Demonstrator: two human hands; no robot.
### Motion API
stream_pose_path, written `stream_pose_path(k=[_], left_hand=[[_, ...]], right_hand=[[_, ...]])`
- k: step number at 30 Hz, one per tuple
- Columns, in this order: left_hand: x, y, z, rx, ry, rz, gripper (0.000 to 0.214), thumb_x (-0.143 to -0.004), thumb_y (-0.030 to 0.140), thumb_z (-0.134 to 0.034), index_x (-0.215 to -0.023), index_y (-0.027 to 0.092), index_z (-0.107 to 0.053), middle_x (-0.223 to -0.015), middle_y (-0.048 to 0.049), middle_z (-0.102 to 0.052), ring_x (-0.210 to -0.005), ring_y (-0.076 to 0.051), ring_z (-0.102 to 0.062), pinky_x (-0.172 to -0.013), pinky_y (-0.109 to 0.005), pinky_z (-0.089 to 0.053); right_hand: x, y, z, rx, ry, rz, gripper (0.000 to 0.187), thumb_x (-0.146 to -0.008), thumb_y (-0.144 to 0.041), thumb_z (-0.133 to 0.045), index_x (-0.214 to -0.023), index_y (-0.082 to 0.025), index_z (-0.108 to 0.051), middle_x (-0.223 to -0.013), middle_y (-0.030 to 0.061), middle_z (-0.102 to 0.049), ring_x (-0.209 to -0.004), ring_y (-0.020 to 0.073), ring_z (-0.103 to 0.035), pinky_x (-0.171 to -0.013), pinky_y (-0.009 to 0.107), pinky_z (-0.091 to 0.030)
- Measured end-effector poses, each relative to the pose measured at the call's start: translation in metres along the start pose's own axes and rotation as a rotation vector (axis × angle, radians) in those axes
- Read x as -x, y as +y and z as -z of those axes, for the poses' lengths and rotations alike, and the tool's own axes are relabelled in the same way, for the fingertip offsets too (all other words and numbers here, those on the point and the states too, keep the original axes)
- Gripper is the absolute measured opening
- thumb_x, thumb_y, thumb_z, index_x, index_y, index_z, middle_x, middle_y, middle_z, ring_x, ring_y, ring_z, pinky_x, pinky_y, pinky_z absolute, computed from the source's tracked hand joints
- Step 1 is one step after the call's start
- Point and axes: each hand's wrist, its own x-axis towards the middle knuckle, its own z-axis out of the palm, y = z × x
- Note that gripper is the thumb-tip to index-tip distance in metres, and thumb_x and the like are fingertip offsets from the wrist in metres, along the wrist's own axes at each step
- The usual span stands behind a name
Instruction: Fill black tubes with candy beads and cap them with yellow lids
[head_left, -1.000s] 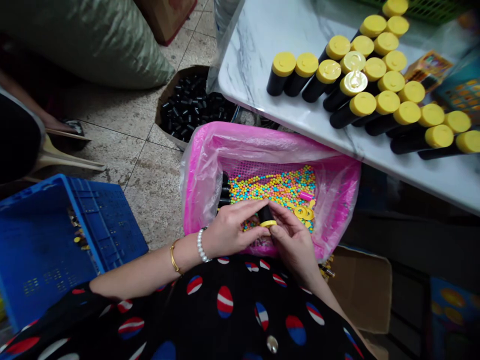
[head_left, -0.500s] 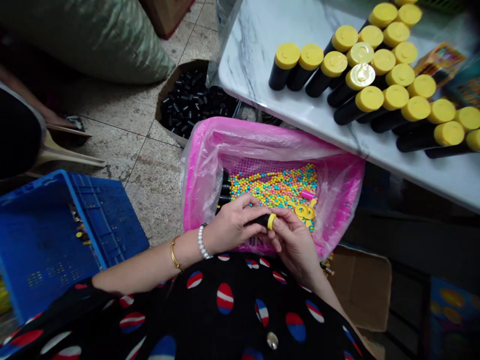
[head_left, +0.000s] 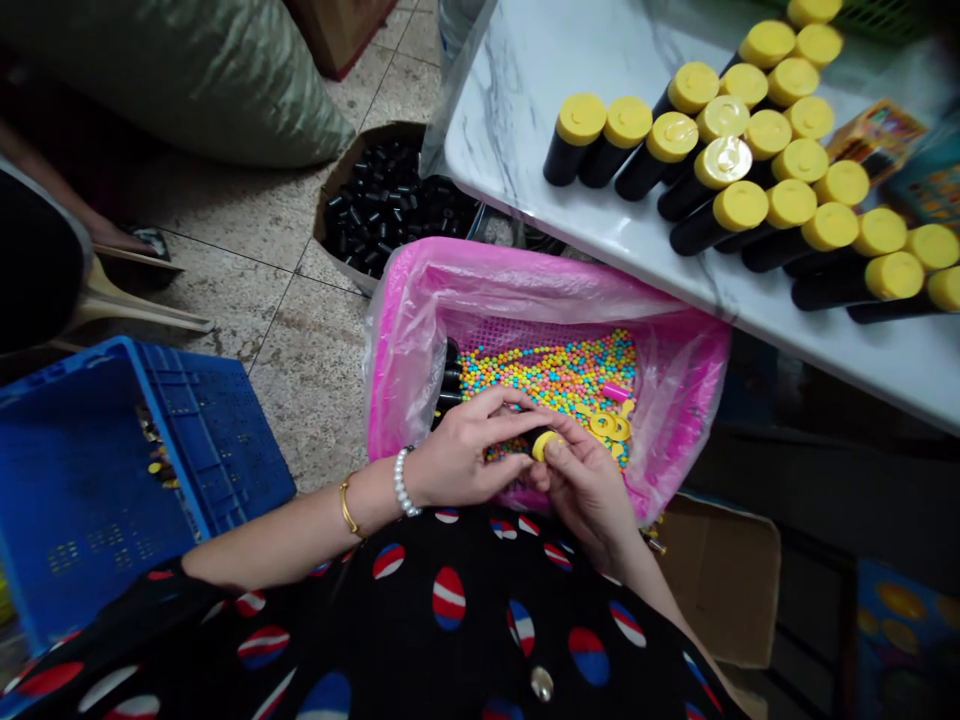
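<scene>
A person in a black dress point(head_left: 450, 610) patterned with red, white and blue ovals works with two bare hands over the near edge of a pink basket point(head_left: 397, 400). The left hand point(head_left: 465, 455), its wrist ringed by one pearl bracelet point(head_left: 401, 482) and one gold bangle point(head_left: 347, 508), curls shut around a single black tube point(head_left: 528, 437), hiding most of the dark body under its fingers. The right hand point(head_left: 589, 490), bent in from the right, pinches the tube's yellow cap point(head_left: 541, 445) between thumb and forefinger, with the other fingers folded loosely. The cap faces the camera, round and bright.

The basket, lined with one clear plastic bag point(head_left: 409, 320), holds a bed of small multicoloured beads point(head_left: 555, 375). On these lie a small cluster of loose yellow caps point(head_left: 609, 425) and one pink piece point(head_left: 615, 393). A few black tubes point(head_left: 450, 380) lie stacked at the basket's left wall.

One blue crate point(head_left: 90, 470) stands to the left on the tiled floor, and one flat cardboard box point(head_left: 724, 580) lies at near right. Farther off, an open carton point(head_left: 330, 200) is packed with uncapped black tubes. At far right, a white marble table point(head_left: 510, 120) carries at least twenty capped tubes point(head_left: 740, 205), lying close together in rows.
</scene>
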Motion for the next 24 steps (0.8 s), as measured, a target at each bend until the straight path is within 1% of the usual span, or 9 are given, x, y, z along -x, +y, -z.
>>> stream_pose_path(k=[2, 5, 8, 12, 16, 18, 20, 22, 24], left_hand=[[-0.001, 0.003, 0.001, 0.026, 0.018, 0.065, 0.048, -0.079, 0.026, -0.069, -0.125, 0.022, -0.059, -0.116, -0.0105, -0.058, -0.104, -0.021, -0.059, -0.092, -0.038, -0.051], [-0.002, 0.004, -0.001, 0.06, 0.065, 0.211, 0.046, -0.08, 0.033, -0.07, -0.123, 0.019, -0.06, -0.097, -0.0068, -0.062, -0.082, -0.015, -0.061, -0.079, -0.032, -0.054], [-0.003, 0.003, -0.004, 0.079, 0.037, 0.264, 0.034, -0.084, 0.032, -0.066, -0.113, 0.015, -0.065, -0.087, -0.0049, -0.062, -0.077, -0.014, -0.059, -0.074, -0.028, -0.051], [-0.006, 0.005, -0.007, 0.141, 0.016, 0.305, 0.037, -0.084, 0.036, -0.065, -0.112, 0.012, -0.061, -0.089, -0.0044, -0.06, -0.073, -0.013, -0.056, -0.068, -0.025, -0.049], [-0.008, 0.004, -0.005, 0.12, -0.049, 0.198, 0.049, -0.081, 0.042, -0.068, -0.121, 0.016, -0.056, -0.093, -0.0048, -0.059, -0.074, -0.014, -0.055, -0.067, -0.026, -0.048], [-0.007, 0.001, -0.005, 0.064, -0.076, 0.126, 0.042, -0.083, 0.034, -0.067, -0.121, 0.019, -0.059, -0.094, -0.0058, -0.06, -0.083, -0.016, -0.056, -0.075, -0.03, -0.049], [-0.006, -0.002, -0.006, 0.043, -0.059, 0.104, 0.034, -0.085, 0.025, -0.064, -0.118, 0.019, -0.061, -0.096, -0.0065, -0.06, -0.089, -0.017, -0.057, -0.08, -0.032, -0.049], [-0.005, -0.004, -0.008, 0.038, -0.019, 0.1, 0.032, -0.083, 0.023, -0.066, -0.115, 0.019, -0.063, -0.102, -0.0082, -0.061, -0.097, -0.019, -0.058, -0.086, -0.034, -0.05], [-0.005, -0.004, -0.011, 0.034, 0.001, 0.098, 0.034, -0.081, 0.024, -0.069, -0.114, 0.018, -0.063, -0.109, -0.0098, -0.063, -0.103, -0.02, -0.06, -0.091, -0.035, -0.049]], right_hand=[[0.001, 0.003, -0.002, 0.0, 0.065, 0.084, 0.039, -0.07, -0.025, -0.079, -0.106, -0.025, -0.063, -0.088, -0.0016, -0.066, -0.053, 0.0069, -0.059, -0.048, 0.018, -0.051], [0.002, 0.007, -0.004, 0.032, 0.091, 0.126, 0.042, -0.07, -0.024, -0.079, -0.108, -0.025, -0.063, -0.104, 0.0016, -0.065, -0.056, 0.0078, -0.06, -0.05, 0.022, -0.053], [0.004, 0.01, -0.002, 0.076, 0.094, 0.114, 0.043, -0.072, -0.026, -0.078, -0.112, -0.023, -0.062, -0.098, 0.0025, -0.068, -0.052, 0.0086, -0.059, -0.05, 0.024, -0.053], [0.006, 0.007, 0.0, 0.065, 0.091, 0.127, 0.043, -0.075, -0.031, -0.075, -0.115, -0.022, -0.061, -0.089, 0.0023, -0.07, -0.051, 0.0102, -0.06, -0.048, 0.024, -0.053], [0.007, 0.001, 0.0, 0.034, 0.049, 0.097, 0.045, -0.078, -0.039, -0.071, -0.119, -0.026, -0.056, -0.088, 0.0007, -0.068, -0.051, 0.0114, -0.062, -0.046, 0.024, -0.054], [0.008, -0.001, 0.001, 0.088, 0.048, 0.072, 0.039, -0.082, -0.042, -0.066, -0.117, -0.029, -0.055, -0.082, -0.001, -0.067, -0.052, 0.0126, -0.064, -0.047, 0.025, -0.054], [0.009, -0.004, 0.003, 0.22, 0.062, 0.088, 0.031, -0.085, -0.042, -0.062, -0.113, -0.029, -0.058, -0.09, 0.0013, -0.067, -0.064, 0.0151, -0.068, -0.055, 0.027, -0.057], [0.012, -0.008, 0.005, 0.42, 0.099, 0.2, 0.026, -0.086, -0.039, -0.062, -0.109, -0.027, -0.064, -0.112, 0.0055, -0.063, -0.088, 0.0187, -0.068, -0.068, 0.03, -0.058], [0.015, -0.013, 0.007, 0.611, 0.124, 0.363, 0.024, -0.084, -0.034, -0.066, -0.107, -0.027, -0.068, -0.122, 0.0066, -0.058, -0.103, 0.0206, -0.061, -0.078, 0.031, -0.055]])
